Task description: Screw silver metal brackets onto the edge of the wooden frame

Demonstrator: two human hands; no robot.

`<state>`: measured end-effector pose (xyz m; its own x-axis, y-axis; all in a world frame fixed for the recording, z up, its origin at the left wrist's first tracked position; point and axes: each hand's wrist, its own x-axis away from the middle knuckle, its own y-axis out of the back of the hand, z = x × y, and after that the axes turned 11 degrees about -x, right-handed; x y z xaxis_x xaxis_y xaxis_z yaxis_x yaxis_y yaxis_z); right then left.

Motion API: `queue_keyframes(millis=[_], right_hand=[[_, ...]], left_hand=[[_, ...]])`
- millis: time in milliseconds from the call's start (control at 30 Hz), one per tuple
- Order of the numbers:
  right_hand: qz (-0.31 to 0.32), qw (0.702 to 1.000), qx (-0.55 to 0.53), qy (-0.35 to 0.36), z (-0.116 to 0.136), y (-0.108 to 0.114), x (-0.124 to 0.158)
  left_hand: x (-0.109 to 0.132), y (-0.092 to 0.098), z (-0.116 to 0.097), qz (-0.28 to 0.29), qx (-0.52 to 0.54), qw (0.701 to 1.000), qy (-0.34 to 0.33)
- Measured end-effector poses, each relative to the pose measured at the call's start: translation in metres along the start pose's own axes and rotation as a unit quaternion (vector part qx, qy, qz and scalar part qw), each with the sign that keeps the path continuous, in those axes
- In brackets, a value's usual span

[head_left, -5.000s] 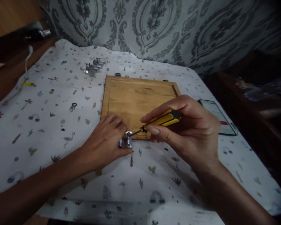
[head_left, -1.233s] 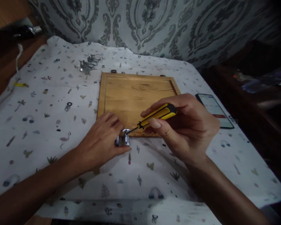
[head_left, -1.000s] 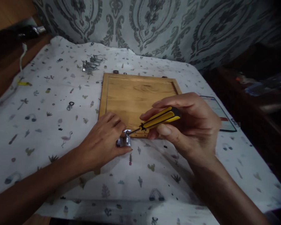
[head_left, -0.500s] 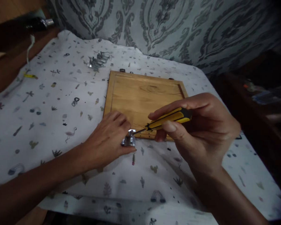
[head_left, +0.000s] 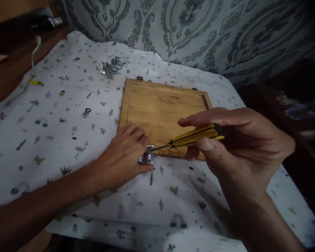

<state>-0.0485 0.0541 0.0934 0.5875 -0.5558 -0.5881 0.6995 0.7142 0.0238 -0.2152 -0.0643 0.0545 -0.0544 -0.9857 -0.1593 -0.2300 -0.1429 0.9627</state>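
Note:
A wooden panel [head_left: 157,108] with a raised frame lies flat on a patterned cloth. At its near edge sits a shiny metal hinge [head_left: 147,159], partly covered by my left hand [head_left: 128,150]. The fingers of that hand are closed around the hinge, pressing it against the panel edge. My right hand [head_left: 233,147] grips the yellow and black handle of a screwdriver [head_left: 194,137] between thumb and fingers. The shaft points left and slopes down, its tip at the hinge. Whether a screw sits under the tip is too small to tell.
Several grey metal pieces [head_left: 112,67] lie in a heap beyond the panel on the white printed cloth [head_left: 68,196]. At the far left are a yellow item [head_left: 35,82] and a white cord [head_left: 33,56]. A patterned wall [head_left: 189,31] rises behind.
My right hand has shifted right and its fingers have loosened and turned on the screwdriver handle. The screwdriver tip stays at the hinge. My left hand keeps its hold; the view has moved slightly.

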Motion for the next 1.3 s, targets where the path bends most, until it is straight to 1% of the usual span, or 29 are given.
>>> queue_keyframes(millis=[167,300,367,533,700,867,1133,1300], right_hand=[[-0.001,0.998,-0.039,-0.059,0.003,0.000,-0.001],[0.010,0.996,-0.012,-0.083,0.006,0.003,0.000],[0.008,0.997,0.003,-0.080,0.007,0.003,0.000],[-0.015,0.999,0.005,-0.031,0.003,0.002,0.000],[-0.006,0.997,-0.047,-0.057,0.003,-0.001,-0.001],[0.005,0.998,-0.028,-0.049,0.004,0.000,0.002],[-0.093,0.995,0.036,-0.017,0.004,-0.006,0.008],[-0.138,0.990,0.030,0.009,0.006,-0.011,0.004]], left_hand=[[-0.001,0.001,0.000,0.003,0.005,1.000,0.000],[-0.001,0.001,0.000,0.000,-0.001,1.000,0.000],[-0.002,0.001,-0.001,0.004,-0.001,1.000,-0.001],[-0.001,0.001,-0.001,0.006,-0.001,1.000,0.002],[0.000,-0.001,0.001,0.001,0.006,1.000,-0.004],[0.000,0.002,0.000,0.016,0.003,1.000,0.003],[-0.001,0.003,-0.001,0.018,-0.003,1.000,0.004],[-0.002,0.004,-0.001,0.021,0.004,1.000,0.007]])
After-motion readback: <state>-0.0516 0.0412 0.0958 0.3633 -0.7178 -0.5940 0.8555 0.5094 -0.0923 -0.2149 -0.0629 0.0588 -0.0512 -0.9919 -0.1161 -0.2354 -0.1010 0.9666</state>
